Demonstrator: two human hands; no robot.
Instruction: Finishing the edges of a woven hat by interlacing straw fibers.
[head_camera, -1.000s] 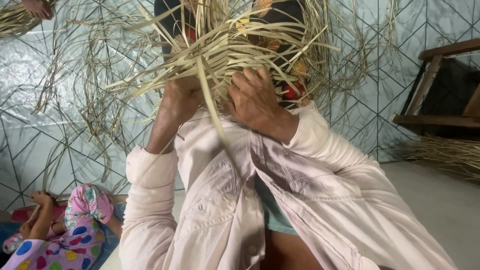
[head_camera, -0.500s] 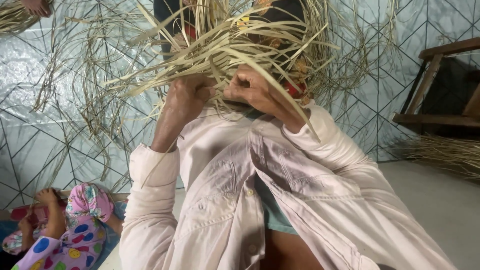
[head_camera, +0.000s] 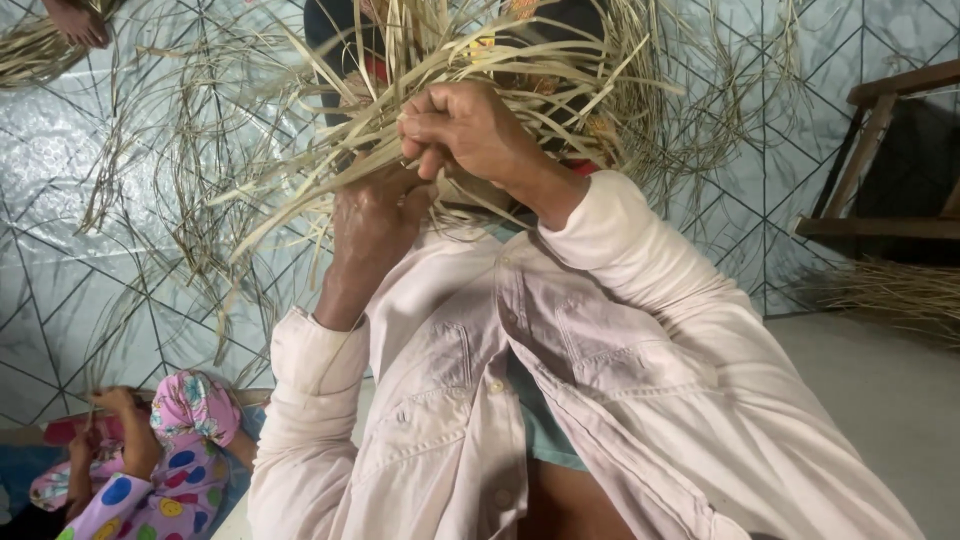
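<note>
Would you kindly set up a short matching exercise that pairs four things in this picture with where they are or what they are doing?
Things:
1. right hand
2. left hand
3. wooden frame
4. person in a spotted, colourful garment

Places or states:
A. lower left corner
B. right edge, above loose dry strips
C. pinching pale woven strips, upper centre
D. just below the other hand, under the strips

Pairs: 1-C, 2-D, 3-B, 4-A

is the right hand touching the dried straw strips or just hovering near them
Touching. The head view shows the right hand closed around the dried straw strips, which run out between its curled fingers with no gap; the left hand grips them below.
</note>
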